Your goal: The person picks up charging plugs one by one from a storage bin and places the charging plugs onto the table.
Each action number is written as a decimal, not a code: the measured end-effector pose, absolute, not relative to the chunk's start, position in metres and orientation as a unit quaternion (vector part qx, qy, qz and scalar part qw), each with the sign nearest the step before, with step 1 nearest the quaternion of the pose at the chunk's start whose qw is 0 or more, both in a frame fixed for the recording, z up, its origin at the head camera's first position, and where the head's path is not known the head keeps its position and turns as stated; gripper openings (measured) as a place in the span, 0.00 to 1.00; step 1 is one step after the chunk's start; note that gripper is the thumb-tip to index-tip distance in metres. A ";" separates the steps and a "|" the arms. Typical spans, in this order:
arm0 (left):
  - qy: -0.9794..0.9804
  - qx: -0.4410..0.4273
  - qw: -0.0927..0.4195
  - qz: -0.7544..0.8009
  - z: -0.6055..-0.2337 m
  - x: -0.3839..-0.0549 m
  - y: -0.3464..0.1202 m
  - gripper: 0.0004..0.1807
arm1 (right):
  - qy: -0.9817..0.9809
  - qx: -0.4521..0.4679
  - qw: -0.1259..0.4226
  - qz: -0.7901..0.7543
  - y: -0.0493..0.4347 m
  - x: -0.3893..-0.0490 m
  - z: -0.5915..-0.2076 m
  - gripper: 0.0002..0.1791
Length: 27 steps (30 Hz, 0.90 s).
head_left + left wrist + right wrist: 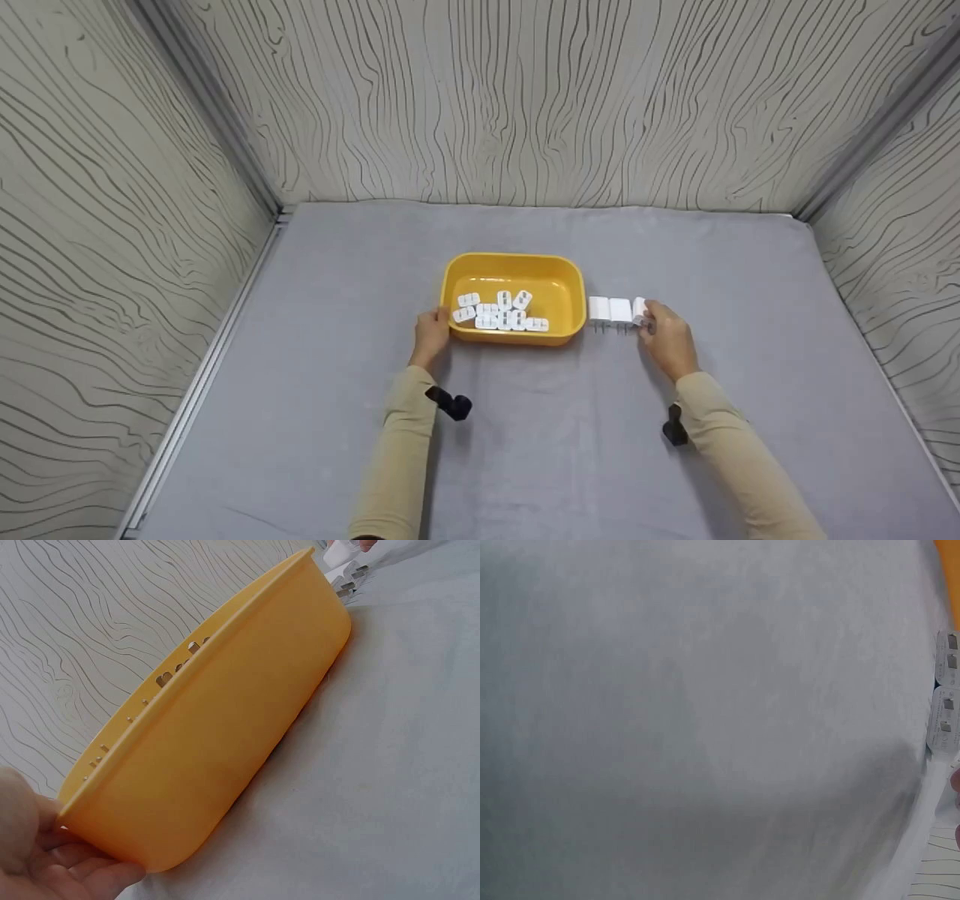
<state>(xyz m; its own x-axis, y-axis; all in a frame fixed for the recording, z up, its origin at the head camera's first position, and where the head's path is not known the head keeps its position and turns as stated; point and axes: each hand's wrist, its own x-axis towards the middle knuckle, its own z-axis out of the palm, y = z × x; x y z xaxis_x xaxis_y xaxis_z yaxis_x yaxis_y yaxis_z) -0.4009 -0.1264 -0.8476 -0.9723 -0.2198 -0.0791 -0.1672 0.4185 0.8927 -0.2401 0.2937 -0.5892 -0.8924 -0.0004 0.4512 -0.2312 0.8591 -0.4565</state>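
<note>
- Left hand (431,337) grips the tub (510,339) by its near-side rim; looks stiff, light plastic.
- Right hand (669,343) pinches a white charger (638,309); likely light, hard, slick. Hold the body, avoid the prongs.
- Just left of it: two chargers (598,308) on the desk (555,435).
- Farther left: more plugs (504,300) inside the tub.

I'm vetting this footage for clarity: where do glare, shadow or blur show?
Head view: small glints inside the yellow tub; left wrist: a dark shadow along the tub's base; right wrist: a broad soft shadow low on the grey cloth, and print on the white plugs too soft to read.
</note>
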 end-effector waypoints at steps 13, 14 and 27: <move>-0.845 0.090 0.042 -0.526 -0.814 -0.380 -0.123 0.27 | -0.934 0.121 0.258 0.217 0.302 -0.248 -0.597 0.18; -0.844 0.085 0.047 -0.528 -0.791 -0.367 -0.119 0.26 | -0.934 0.121 0.257 0.216 0.303 -0.249 -0.597 0.17; -0.836 0.108 0.004 -0.538 -0.662 -0.305 -0.102 0.23 | -0.944 0.117 0.237 0.196 0.304 -0.252 -0.599 0.15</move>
